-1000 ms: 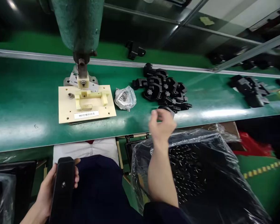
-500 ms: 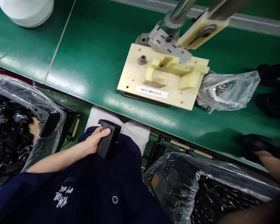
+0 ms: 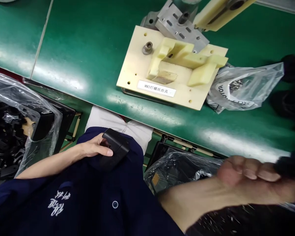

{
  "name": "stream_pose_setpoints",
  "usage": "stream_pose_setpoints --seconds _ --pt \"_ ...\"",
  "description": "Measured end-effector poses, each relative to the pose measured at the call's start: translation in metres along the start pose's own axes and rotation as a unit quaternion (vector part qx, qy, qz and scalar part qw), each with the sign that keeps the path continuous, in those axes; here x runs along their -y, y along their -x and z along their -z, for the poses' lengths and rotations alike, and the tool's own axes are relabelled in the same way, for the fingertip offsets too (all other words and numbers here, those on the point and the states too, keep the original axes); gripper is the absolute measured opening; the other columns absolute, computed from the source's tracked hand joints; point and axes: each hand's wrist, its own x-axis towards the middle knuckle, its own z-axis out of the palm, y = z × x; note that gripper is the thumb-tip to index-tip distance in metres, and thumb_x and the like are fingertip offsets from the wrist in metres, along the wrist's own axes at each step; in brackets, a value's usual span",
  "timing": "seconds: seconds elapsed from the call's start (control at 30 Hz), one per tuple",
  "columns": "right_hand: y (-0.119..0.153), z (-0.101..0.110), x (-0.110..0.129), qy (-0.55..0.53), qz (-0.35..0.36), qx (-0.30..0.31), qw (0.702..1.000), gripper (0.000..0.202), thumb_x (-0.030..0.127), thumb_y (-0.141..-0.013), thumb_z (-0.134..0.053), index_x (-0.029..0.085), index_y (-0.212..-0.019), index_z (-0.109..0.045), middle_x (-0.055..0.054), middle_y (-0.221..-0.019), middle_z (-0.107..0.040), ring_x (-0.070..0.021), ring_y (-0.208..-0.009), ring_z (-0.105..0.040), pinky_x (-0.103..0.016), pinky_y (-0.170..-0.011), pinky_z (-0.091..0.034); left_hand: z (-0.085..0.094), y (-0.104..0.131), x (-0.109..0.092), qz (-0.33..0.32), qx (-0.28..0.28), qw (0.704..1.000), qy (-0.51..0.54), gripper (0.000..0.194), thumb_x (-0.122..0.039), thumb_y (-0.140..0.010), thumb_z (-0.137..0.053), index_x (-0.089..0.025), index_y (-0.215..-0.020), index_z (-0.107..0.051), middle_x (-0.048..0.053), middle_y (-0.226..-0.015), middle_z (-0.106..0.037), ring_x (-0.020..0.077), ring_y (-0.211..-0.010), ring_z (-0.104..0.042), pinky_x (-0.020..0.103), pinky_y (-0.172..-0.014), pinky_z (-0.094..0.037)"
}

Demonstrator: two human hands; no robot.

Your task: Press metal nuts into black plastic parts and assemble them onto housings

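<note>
My left hand (image 3: pixel 99 147) grips a black plastic housing (image 3: pixel 116 144) in front of my dark blue shirt, its thumb laid across the near side. The housing is boxy and tilted. On the right, my right hand (image 3: pixel 252 175) is closed, fingers curled in and partly blurred, over the front edge of the green bench. A dark shape lies beyond its fingers, and whatever is inside the grip is hidden. Ahead of both hands sits a cream fixture (image 3: pixel 130 70) with a white label and a moulded nest, in which no part shows.
A clear bag of small metal screws (image 3: pixel 245 88) rests beside the fixture on the green bench (image 3: pixel 88 59). A metal clamp (image 3: pixel 181 28) rises behind the nest. Plastic-lined bins hold black parts (image 3: pixel 5 137) at left and dark pieces (image 3: pixel 226 219) at lower right.
My right hand and forearm have come in from the right edge, over the right bin. The housing has turned in my left hand, showing its end more. The whole view has shifted.
</note>
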Motion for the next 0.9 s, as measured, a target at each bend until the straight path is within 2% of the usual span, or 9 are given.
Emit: stream_pose_setpoints --seconds 0.07,0.13,0.33,0.47,0.53,0.67,0.73,0.8,0.9 --pt "0.011 -0.010 -0.007 -0.129 0.091 -0.050 0.986 0.035 0.033 -0.084 -0.051 0.029 -0.052 -0.063 0.004 -0.051 -0.038 -0.0058 -0.037 -0.004 -0.024 -0.042 -0.007 -0.001 0.003 -0.003 0.009 0.051 0.999 -0.012 0.055 -0.027 -0.054 -0.084 -0.017 -0.105 -0.066 0.008 -0.097 -0.070 0.0265 -0.094 -0.064 0.036 -0.084 -0.048" --pt "0.019 -0.017 -0.011 -0.165 0.139 -0.076 0.973 0.020 0.030 -0.079 -0.055 0.032 -0.064 -0.067 0.005 -0.062 -0.047 -0.0058 -0.040 -0.003 -0.024 -0.043 -0.006 -0.003 0.005 -0.003 0.014 0.089 0.996 -0.017 0.060 -0.024 -0.058 -0.082 -0.020 -0.115 -0.063 0.008 -0.104 -0.070 0.0276 -0.097 -0.065 0.038 -0.088 -0.049" --pt "0.013 -0.001 -0.014 -0.070 0.145 0.005 0.987 0.021 0.026 -0.085 -0.048 0.030 -0.076 -0.066 0.002 -0.068 -0.047 -0.0092 -0.042 -0.014 -0.026 -0.044 -0.019 -0.009 0.002 0.006 0.051 0.125 0.991 -0.006 0.061 -0.029 -0.062 -0.078 -0.019 -0.119 -0.061 0.010 -0.101 -0.071 0.0290 -0.094 -0.067 0.041 -0.086 -0.052" --pt "0.003 0.005 -0.013 -0.053 0.151 0.010 0.987 0.024 0.026 -0.080 -0.048 0.032 -0.092 -0.068 -0.003 -0.087 -0.058 -0.0127 -0.051 -0.038 -0.028 -0.051 -0.032 -0.012 0.002 0.011 0.041 0.093 0.995 0.010 0.059 -0.030 -0.063 -0.079 -0.019 -0.119 -0.061 0.011 -0.103 -0.071 0.0295 -0.097 -0.067 0.041 -0.087 -0.053" --pt "-0.002 -0.003 -0.013 -0.080 0.150 0.025 0.985 0.033 0.027 -0.078 -0.047 0.036 -0.103 -0.065 -0.004 -0.105 -0.059 -0.0158 -0.071 -0.054 -0.031 -0.062 -0.042 -0.013 0.001 0.012 0.039 0.084 0.995 0.023 0.059 -0.030 -0.063 -0.079 -0.019 -0.118 -0.061 0.011 -0.103 -0.072 0.0300 -0.098 -0.067 0.042 -0.087 -0.054" --pt "-0.010 -0.027 -0.008 -0.160 0.127 0.045 0.978 0.026 0.044 -0.086 -0.041 0.039 -0.098 -0.064 -0.002 -0.107 -0.060 -0.0198 -0.100 -0.060 -0.039 -0.081 -0.048 -0.017 -0.003 0.013 0.031 0.040 0.997 0.055 0.061 -0.034 -0.062 -0.081 -0.019 -0.118 -0.061 0.011 -0.100 -0.072 0.0297 -0.094 -0.068 0.042 -0.084 -0.055" --pt "-0.001 -0.039 -0.002 -0.150 0.117 0.028 0.981 0.021 0.043 -0.089 -0.044 0.036 -0.092 -0.064 -0.001 -0.094 -0.060 -0.0182 -0.090 -0.062 -0.034 -0.072 -0.050 -0.020 -0.005 0.012 0.029 -0.006 0.996 0.084 0.061 -0.041 -0.061 -0.082 -0.017 -0.113 -0.064 0.011 -0.095 -0.072 0.0278 -0.088 -0.068 0.039 -0.079 -0.057" --pt "0.021 -0.050 0.005 -0.094 0.114 0.042 0.988 0.020 0.037 -0.088 -0.053 0.038 -0.106 -0.060 -0.001 -0.091 -0.060 -0.0167 -0.076 -0.062 -0.027 -0.056 -0.047 -0.021 -0.006 0.010 0.043 -0.060 0.991 0.113 0.059 -0.049 -0.059 -0.082 -0.013 -0.103 -0.067 0.012 -0.088 -0.072 0.0245 -0.079 -0.068 0.035 -0.072 -0.057" --pt "0.068 -0.067 0.014 0.066 0.113 0.199 0.971 0.050 0.035 -0.083 -0.063 0.033 -0.130 -0.048 -0.006 -0.100 -0.062 -0.0181 -0.068 -0.063 -0.027 -0.047 -0.048 -0.017 -0.007 0.005 0.091 -0.126 0.979 0.128 0.061 -0.060 -0.052 -0.082 -0.010 -0.085 -0.069 0.010 -0.075 -0.070 0.0188 -0.065 -0.065 0.028 -0.060 -0.054"
